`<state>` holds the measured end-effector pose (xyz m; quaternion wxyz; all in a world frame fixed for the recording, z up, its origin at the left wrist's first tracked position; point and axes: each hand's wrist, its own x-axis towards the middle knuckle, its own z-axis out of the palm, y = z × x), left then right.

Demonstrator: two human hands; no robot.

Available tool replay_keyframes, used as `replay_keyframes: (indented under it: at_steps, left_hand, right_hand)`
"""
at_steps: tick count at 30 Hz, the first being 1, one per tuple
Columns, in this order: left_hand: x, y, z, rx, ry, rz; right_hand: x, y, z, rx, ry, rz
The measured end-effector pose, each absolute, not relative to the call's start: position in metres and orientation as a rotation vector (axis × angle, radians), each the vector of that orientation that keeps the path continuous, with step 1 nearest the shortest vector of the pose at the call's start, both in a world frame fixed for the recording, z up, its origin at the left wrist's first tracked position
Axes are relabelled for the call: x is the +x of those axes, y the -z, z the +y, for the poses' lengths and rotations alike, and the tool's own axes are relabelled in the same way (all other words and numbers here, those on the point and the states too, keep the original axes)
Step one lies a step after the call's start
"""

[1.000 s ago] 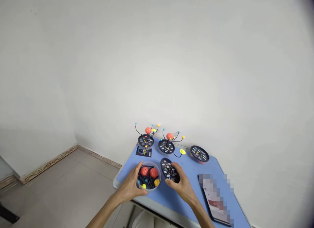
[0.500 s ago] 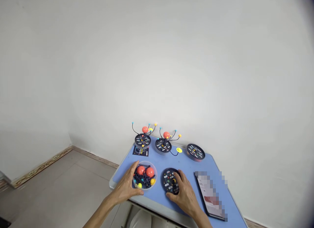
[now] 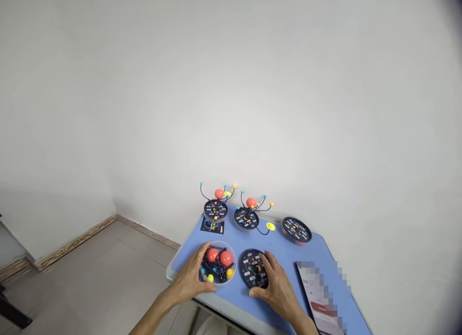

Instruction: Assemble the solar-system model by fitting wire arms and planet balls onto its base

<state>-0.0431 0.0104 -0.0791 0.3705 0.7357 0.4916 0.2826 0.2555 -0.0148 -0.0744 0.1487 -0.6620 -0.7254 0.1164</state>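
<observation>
At far left, the tiled floor [image 3: 108, 277] meets the wall along a patterned skirting [image 3: 77, 241]. The left hand [image 3: 191, 278] lies around the left side of a clear bowl [image 3: 236, 263] near the front edge of the blue desk [image 3: 234, 296]. Its grip is spread wide, fingers at the bowl's far side and thumb at the near side, with hold of the bowl. Inside are two red balls [image 3: 212, 254], a yellow ball [image 3: 211, 278], an orange ball [image 3: 230, 273] and a tangle of dark rods [image 3: 218, 272]. Behind the bowl, the left model [image 3: 215, 209] stands over part of a dark card [image 3: 206, 227]; just right of it is the right model [image 3: 246, 221], one arm ending in a yellow dish [image 3: 270, 226]. In front of that model, right of the bowl and apart from it, a dark printed disc [image 3: 250, 270] lies on the desk. The right hand [image 3: 276, 284] covers the disc's right edge, its grip partly open; whether it clasps the disc, I cannot tell. Farther right, a tub [image 3: 297, 230] sits near the wall, with a phone [image 3: 313, 296], partly pixelated, nearer the front.
</observation>
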Motion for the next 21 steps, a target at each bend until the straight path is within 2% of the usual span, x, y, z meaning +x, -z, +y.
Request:
replay_keyframes:
  at_steps: [10, 21]
  left_hand:
    - [-0.045, 0.086, 0.012, 1.887, -0.714, 1.262]
    - [-0.046, 0.083, 0.010, 1.862, -0.689, 1.279]
  right_hand:
    - [0.312, 0.078, 0.036, -1.826, -0.150, -2.158]
    - [0.296, 0.091, 0.087, -1.722, -0.119, -2.189]
